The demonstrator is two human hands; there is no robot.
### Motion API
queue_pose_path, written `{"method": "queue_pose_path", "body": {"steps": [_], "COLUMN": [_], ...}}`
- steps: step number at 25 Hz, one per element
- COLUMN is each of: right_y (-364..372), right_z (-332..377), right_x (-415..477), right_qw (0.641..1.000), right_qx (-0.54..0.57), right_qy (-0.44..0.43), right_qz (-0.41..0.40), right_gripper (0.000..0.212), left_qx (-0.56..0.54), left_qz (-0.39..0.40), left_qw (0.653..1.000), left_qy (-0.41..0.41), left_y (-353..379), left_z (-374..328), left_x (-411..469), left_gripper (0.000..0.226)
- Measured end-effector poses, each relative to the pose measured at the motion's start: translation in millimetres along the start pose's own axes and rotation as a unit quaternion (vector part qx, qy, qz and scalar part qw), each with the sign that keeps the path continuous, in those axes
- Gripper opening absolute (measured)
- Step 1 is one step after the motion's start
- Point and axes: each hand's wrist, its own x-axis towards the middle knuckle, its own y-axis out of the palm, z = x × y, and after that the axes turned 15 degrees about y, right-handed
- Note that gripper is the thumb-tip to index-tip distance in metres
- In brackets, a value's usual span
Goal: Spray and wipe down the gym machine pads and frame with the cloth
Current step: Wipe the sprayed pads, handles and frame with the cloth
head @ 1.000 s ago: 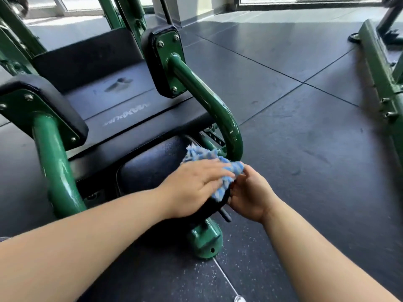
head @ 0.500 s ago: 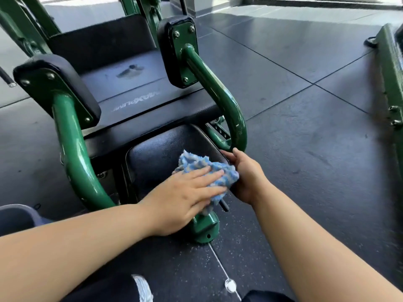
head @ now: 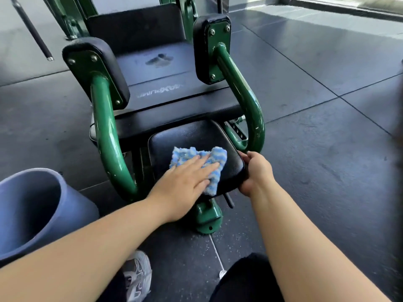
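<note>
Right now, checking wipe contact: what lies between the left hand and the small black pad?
The blue cloth, pressed flat on the pad by the left hand; the head view shows it.

A blue-grey bucket [head: 32,210] stands at the lower left on the dark rubber-tiled floor [head: 316,149]. A grey and white sneaker [head: 137,277] shows near the bottom edge, just left of a knee in black [head: 244,277]. A thin black bar [head: 32,32] lies at the upper left

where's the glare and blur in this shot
head view: daylight from the window top right washes the floor pale and puts a sheen on the green frame tube; a blurred smear runs down the right edge; the cloth and pad are sharp
</note>
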Motion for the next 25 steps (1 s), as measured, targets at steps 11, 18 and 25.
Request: {"method": "queue_pose_path", "body": {"steps": [11, 18, 25], "right_y": [24.0, 28.3, 19.0], "right_z": [8.2, 13.0, 16.2], "right_x": [-4.3, -4.7, 2.4], "right_qw": [0.963, 0.958, 0.972], "right_qx": [-0.227, -0.254, -0.214], "right_qy": [-0.08, -0.077, -0.087], "right_qz": [-0.117, -0.108, -0.042], "right_gripper": [0.019, 0.021, 0.02], "left_qx": [-0.06, 0.038, -0.005], "left_qz": [-0.16, -0.02, 0.043], "left_qw": [0.905, 0.93, 0.967], "left_qy": [-0.389, -0.366, -0.253], "left_y": [-3.5, -8.5, -9.2], "left_z": [53.5, 50.3, 39.7], "left_x": [19.2, 41.3, 36.0], "left_gripper": [0.051, 0.055, 0.052]}}
